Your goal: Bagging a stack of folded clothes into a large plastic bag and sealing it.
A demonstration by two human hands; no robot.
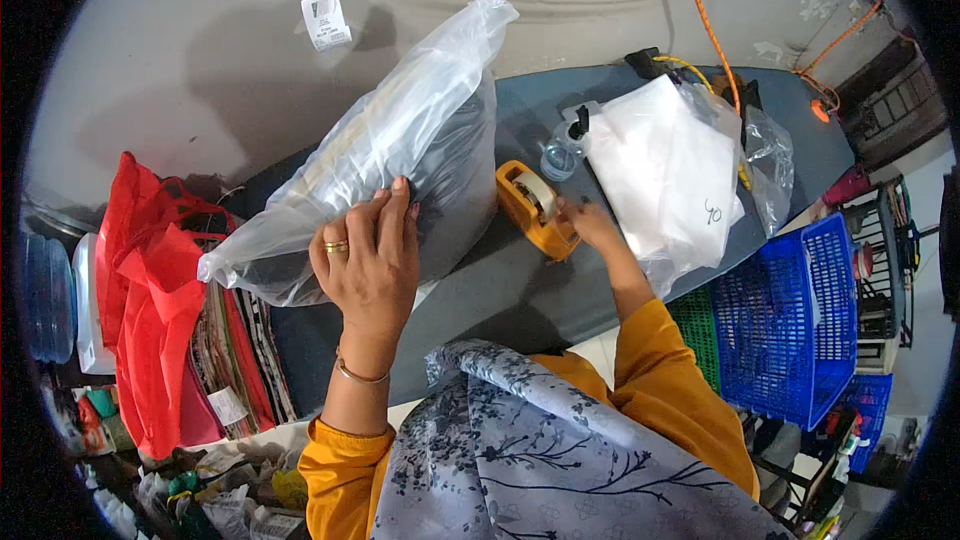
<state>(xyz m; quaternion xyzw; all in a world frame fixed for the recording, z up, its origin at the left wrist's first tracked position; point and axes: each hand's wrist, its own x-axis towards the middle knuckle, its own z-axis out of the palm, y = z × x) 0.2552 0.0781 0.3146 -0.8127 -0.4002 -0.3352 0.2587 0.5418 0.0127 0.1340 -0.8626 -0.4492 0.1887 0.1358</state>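
Note:
A frosted plastic bag (420, 112) with dark, soft-looking contents stands tilted on the table against the wall. My left hand (371, 255), with rings and a bracelet, presses its bunched fingers on the near face and holds the bag's plastic. An orange tape dispenser (517, 180) with a roll of tape (535, 195) sits just right of the bag. At the roll's right side my right hand (589, 223) has its thumb and forefinger together on the tape; the tape's end is too small to see.
A stack of white plastic bags (660, 172) lies on the grey table (517, 307), beside a small clear container (559, 159). Folded fabrics (232, 352) and a red bag (154, 315) stand left. A blue basket (765, 322) is right. An orange cord (709, 22) hangs behind.

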